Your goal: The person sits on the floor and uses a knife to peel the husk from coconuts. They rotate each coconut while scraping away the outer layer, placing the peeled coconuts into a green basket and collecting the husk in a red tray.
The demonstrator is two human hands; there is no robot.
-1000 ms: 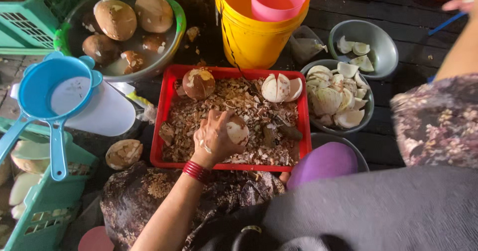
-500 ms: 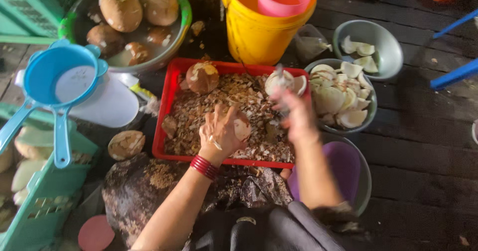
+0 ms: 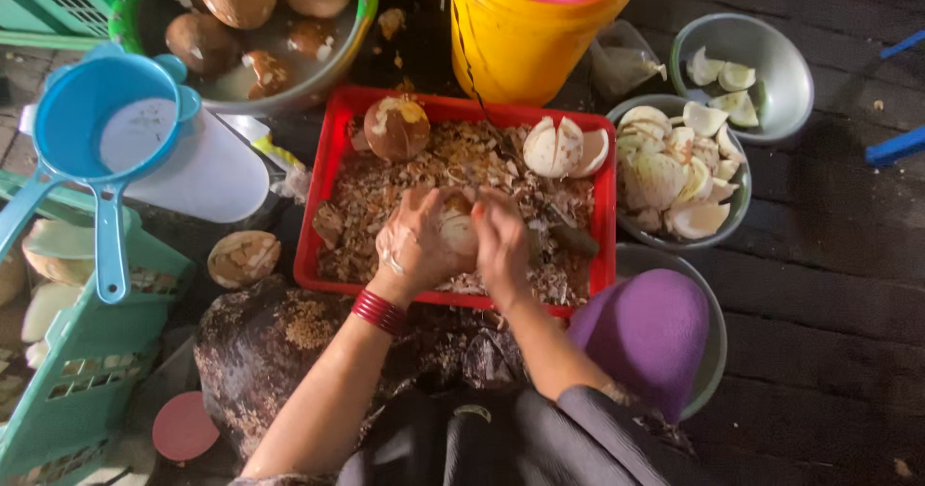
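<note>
From the head camera, looking straight down, a pale coconut piece (image 3: pixel 457 230) sits between the two hands over the middle of a red tray (image 3: pixel 605 218). It is creamy white with brown flecks of skin, rounded and smooth where it shows; most of it is covered by the fingers.

The tray is a shallow rectangular plastic one, filled with dry brown parings and shell chips (image 3: pixel 385 192) that look flaky and rough. At its far edge lie a round, partly peeled brown coconut (image 3: pixel 396 127) and a white peeled coconut (image 3: pixel 556 146) split into segments. Just right of the tray a metal bowl (image 3: pixel 734 211) holds smooth white coconut pieces, and a second metal bowl (image 3: pixel 766 48) behind it holds a few more. A yellow plastic bucket (image 3: pixel 520 43) stands beyond the tray. To the left, a blue plastic strainer (image 3: pixel 96 134) rests on a white jug (image 3: pixel 207 173).

The left hand (image 3: pixel 412 245), with red bangles (image 3: pixel 382 312) at the wrist, curls palm-down around the piece's left side, gripping it. The right hand (image 3: pixel 501 243) closes on its right side, fingers bent downward, forearm angled in from the lower right.
</note>
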